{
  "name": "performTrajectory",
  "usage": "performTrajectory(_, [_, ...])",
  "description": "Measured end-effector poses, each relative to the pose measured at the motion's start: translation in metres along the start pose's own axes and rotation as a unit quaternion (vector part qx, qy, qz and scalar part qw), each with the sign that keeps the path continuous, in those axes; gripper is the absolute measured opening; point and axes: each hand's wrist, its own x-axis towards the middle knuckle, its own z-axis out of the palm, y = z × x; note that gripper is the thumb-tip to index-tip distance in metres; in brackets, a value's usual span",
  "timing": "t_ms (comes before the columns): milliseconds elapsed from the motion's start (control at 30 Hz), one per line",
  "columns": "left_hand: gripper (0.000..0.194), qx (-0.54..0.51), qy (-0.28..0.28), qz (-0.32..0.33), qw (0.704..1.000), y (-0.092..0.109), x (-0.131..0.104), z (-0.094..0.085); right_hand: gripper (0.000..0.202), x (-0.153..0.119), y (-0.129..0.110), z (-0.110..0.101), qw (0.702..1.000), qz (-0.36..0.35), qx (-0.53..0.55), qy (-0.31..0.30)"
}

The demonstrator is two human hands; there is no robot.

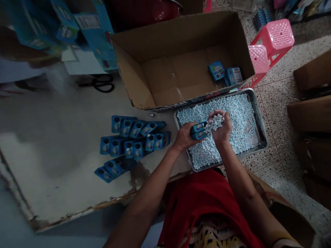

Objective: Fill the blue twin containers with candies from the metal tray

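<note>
My left hand [184, 137] grips two small blue boxes [198, 131] side by side at the left part of a metal tray [260, 132]. Cupped palm up over the tray, my right hand [221, 129] holds a heap of small pale candies [216, 121] against the boxes' open ends. More pale blue and white candies [238, 117] fill most of the tray. Several blue boxes [138, 150] with round dark openings lie in rows on the table to the left of my left hand.
A large open cardboard box [165, 74] behind the tray holds a few blue boxes [216, 70]. Black scissors [103, 83] lie on the worn table [64, 144]. Pink stools [280, 34] and brown cartons [310, 113] stand right. Another person's blurred arm [23, 48] shows upper left.
</note>
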Motion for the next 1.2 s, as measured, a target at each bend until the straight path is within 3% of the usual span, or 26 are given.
performTrajectory(200, [0.075,-0.026,0.023,-0.015,0.999,-0.007,-0.013,0.008,0.050,-0.008,0.006,0.010,0.997,-0.041,-0.012,-0.068])
performTrajectory(300, [0.068,-0.030,0.012,-0.009,0.999,-0.001,-0.011,0.008,0.049,-0.016,0.006,0.003,0.992,-0.062,-0.019,-0.110])
performTrajectory(367, [0.065,-0.047,0.013,-0.007,0.999,0.003,-0.008,0.004,0.049,-0.016,0.005,-0.016,0.989,-0.093,-0.023,-0.114])
performTrajectory(467, [0.069,-0.093,0.041,-0.035,0.994,0.007,-0.006,-0.003,0.042,-0.001,0.000,-0.069,0.976,-0.143,-0.165,-0.021])
performTrajectory(500, [0.072,-0.109,0.056,-0.050,0.991,0.008,-0.006,-0.003,0.038,0.007,-0.001,-0.091,0.951,-0.159,-0.265,0.029])
performTrajectory(567, [0.077,-0.142,0.061,-0.064,0.986,0.009,-0.005,0.002,0.044,0.027,-0.001,-0.131,0.849,-0.176,-0.485,0.115])
performTrajectory(633, [0.080,-0.175,0.040,-0.064,0.982,0.009,-0.003,0.014,0.057,0.046,0.007,-0.156,0.741,-0.174,-0.629,0.157])
performTrajectory(667, [0.080,-0.188,0.035,-0.070,0.979,0.009,-0.003,0.021,0.063,0.054,0.013,-0.162,0.703,-0.171,-0.670,0.166])
performTrajectory(733, [0.081,-0.203,0.049,-0.089,0.974,0.008,-0.002,0.032,0.070,0.065,0.028,-0.159,0.660,-0.168,-0.710,0.178])
performTrajectory(767, [0.080,-0.206,0.063,-0.100,0.971,0.006,-0.002,0.035,0.071,0.067,0.036,-0.153,0.654,-0.169,-0.714,0.184])
performTrajectory(800, [0.080,-0.205,0.071,-0.106,0.970,0.005,-0.003,0.036,0.067,0.068,0.043,-0.145,0.660,-0.169,-0.707,0.188])
performTrajectory(867, [0.080,-0.191,0.068,-0.104,0.974,0.000,-0.003,0.032,0.052,0.065,0.052,-0.130,0.705,-0.161,-0.668,0.175])
performTrajectory(967, [0.078,-0.143,0.080,-0.096,0.982,-0.005,0.001,0.019,0.029,0.056,0.049,-0.115,0.837,-0.097,-0.520,0.144])
performTrajectory(1033, [0.075,-0.104,0.077,-0.066,0.989,-0.006,0.005,0.008,0.029,0.048,0.037,-0.107,0.930,-0.012,-0.342,0.137])
performTrajectory(1067, [0.073,-0.085,0.068,-0.042,0.993,-0.005,0.008,0.003,0.031,0.043,0.030,-0.101,0.962,0.033,-0.241,0.125])
performTrajectory(1133, [0.070,-0.051,0.046,0.003,0.998,0.000,0.012,-0.005,0.032,0.032,0.015,-0.085,0.991,0.100,-0.061,0.071])
performTrajectory(1200, [0.068,-0.023,0.025,0.020,0.999,0.006,0.013,-0.010,0.032,0.019,0.002,-0.063,0.992,0.116,0.053,-0.001])
